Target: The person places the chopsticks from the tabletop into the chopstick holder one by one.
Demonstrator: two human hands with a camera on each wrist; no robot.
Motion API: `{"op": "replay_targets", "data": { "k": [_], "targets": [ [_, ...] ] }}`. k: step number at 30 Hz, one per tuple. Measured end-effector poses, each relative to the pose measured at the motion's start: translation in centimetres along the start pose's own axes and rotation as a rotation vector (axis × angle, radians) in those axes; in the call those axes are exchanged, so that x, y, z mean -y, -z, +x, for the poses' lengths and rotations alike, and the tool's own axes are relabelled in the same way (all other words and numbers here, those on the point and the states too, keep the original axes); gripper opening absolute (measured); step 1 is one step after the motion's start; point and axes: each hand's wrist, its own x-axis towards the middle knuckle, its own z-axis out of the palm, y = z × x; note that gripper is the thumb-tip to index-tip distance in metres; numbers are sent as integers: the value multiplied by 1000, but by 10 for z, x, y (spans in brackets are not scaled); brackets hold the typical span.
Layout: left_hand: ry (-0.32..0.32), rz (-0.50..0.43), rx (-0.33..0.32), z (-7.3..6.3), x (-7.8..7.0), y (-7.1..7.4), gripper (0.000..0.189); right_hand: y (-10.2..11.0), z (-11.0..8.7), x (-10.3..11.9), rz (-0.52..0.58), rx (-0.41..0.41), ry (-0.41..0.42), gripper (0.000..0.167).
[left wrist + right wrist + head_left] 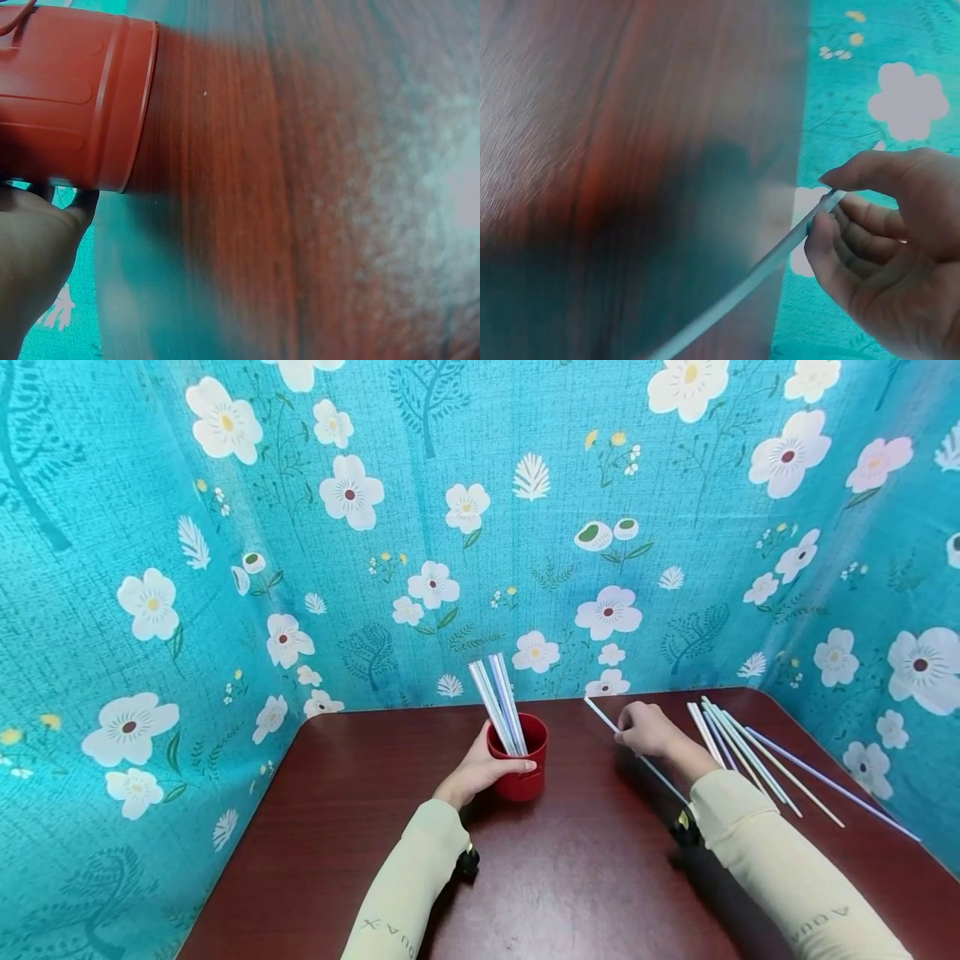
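A red cup (pixel 519 787) stands on the table, with several pale straws (pixel 495 700) leaning to the left out of its mouth. My left hand (pixel 477 770) grips the cup from its left side, thumb across the front. In the left wrist view the ribbed wall of the cup (pixel 56 97) shows beside my fingers. To the right, above the table, my right hand (pixel 647 729) pinches one pale straw (pixel 663 779) between thumb and fingers. The straw (pixel 735 296) slants down past the hand in the right wrist view, and its far tip points toward the curtain.
Several loose straws (pixel 750 756) in white, green, yellow and blue lie fanned out at the table's right, beside my right forearm. The dark red-brown table (pixel 352 793) ends at a blue flowered curtain (pixel 420 552) that hangs behind and along both sides.
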Motion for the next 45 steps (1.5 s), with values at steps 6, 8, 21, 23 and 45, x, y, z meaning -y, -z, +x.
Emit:
{"op": "replay_targets", "data": {
  "k": [6,8,21,23,45],
  "targets": [
    [4,3,-6,0,3,0,88,3,1,16,115,-73,66,6],
    [4,4,-7,1,3,0,88,5,2,21,131,-98,80,7],
    [-3,-6,-7,0,2,0,87,28,1,55,176,-223,126,14],
    [0,-6,-4,0,2,0,88,31,0,61,202,-243,129,14],
    [-3,-9,-5,0,1,0,88,44,-14,144,556,-517,346,17]
  ]
}}
